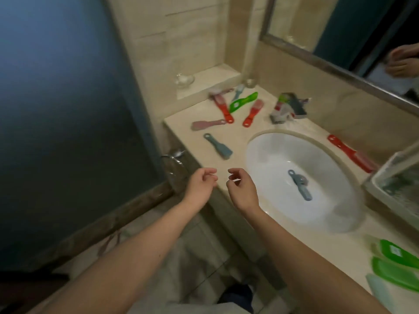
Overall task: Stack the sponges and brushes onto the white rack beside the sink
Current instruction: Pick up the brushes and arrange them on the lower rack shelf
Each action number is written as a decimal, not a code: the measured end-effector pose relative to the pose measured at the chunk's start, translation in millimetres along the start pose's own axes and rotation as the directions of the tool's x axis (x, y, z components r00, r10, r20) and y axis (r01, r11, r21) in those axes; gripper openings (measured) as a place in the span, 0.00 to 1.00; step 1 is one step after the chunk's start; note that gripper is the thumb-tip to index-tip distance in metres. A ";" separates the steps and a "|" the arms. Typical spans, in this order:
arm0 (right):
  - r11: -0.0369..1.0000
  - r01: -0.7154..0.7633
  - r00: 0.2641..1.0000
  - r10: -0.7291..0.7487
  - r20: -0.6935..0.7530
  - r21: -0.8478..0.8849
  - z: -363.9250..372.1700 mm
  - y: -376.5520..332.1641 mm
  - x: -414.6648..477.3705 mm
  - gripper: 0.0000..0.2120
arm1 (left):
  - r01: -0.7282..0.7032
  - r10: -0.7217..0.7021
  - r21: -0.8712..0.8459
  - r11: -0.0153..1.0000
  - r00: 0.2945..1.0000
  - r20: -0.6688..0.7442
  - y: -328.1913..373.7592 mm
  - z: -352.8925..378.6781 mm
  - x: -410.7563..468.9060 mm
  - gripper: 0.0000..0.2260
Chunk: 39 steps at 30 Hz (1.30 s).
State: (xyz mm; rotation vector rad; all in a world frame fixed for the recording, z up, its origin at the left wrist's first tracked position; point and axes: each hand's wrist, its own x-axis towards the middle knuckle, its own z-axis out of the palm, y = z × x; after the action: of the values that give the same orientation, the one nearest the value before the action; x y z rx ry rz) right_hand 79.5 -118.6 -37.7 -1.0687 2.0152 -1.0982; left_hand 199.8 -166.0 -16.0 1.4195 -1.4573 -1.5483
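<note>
Left hand (202, 185), right hand (242, 189) loosely curled, holding nothing, above counter (240, 141) front edge; sink (267, 155) just right.

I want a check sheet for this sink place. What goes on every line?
Surface: beige stone counter around a white sink.
Job's things: brushes lie scattered left of the sink, among them a pink brush, blue brush and green brush. A blue-grey brush lies in the sink. A red brush lies by the white rack. The green pieces at near right are too blurred to name.
Clutter: box of toiletries; glass dish on the ledge.
Hands: left hand and right hand hover, loosely curled, holding nothing.
Cables: nothing seen.
Surroundings: mirror, towel ring, frosted glass door.
</note>
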 end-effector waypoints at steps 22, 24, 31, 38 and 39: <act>0.941 0.271 0.687 -0.043 0.725 -0.201 306.6 -67.5 -80.5 0.17 | 0.279 -0.400 -0.297 0.913 0.753 -0.522 -170.4 -281.9 -85.0 0.09; 0.932 0.283 0.646 -0.010 0.763 -0.227 328.5 -66.2 -75.9 0.17 | 0.292 -0.456 -0.364 0.884 0.708 -0.539 -185.0 -293.4 -84.0 0.09; 0.893 0.338 0.499 0.097 0.861 -0.297 415.0 -48.6 -48.6 0.18 | 0.337 -0.637 -0.549 0.765 0.520 -0.568 -241.1 -329.0 -64.4 0.08; 0.842 0.426 0.380 0.165 0.910 -0.330 520.7 22.7 -28.0 0.19 | 0.355 -0.764 -0.677 0.645 0.338 -0.550 -346.5 -340.0 -27.7 0.09; 0.841 0.429 0.368 0.170 0.914 -0.329 535.3 42.2 -27.0 0.18 | 0.354 -0.783 -0.699 0.622 0.312 -0.539 -367.8 -339.5 -20.2 0.10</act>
State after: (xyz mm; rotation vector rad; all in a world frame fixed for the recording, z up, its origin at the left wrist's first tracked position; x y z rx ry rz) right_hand 500.0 -288.2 -326.6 -1.6556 1.2138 0.1921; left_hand 611.8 -170.9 -300.9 2.0640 0.1003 -1.1191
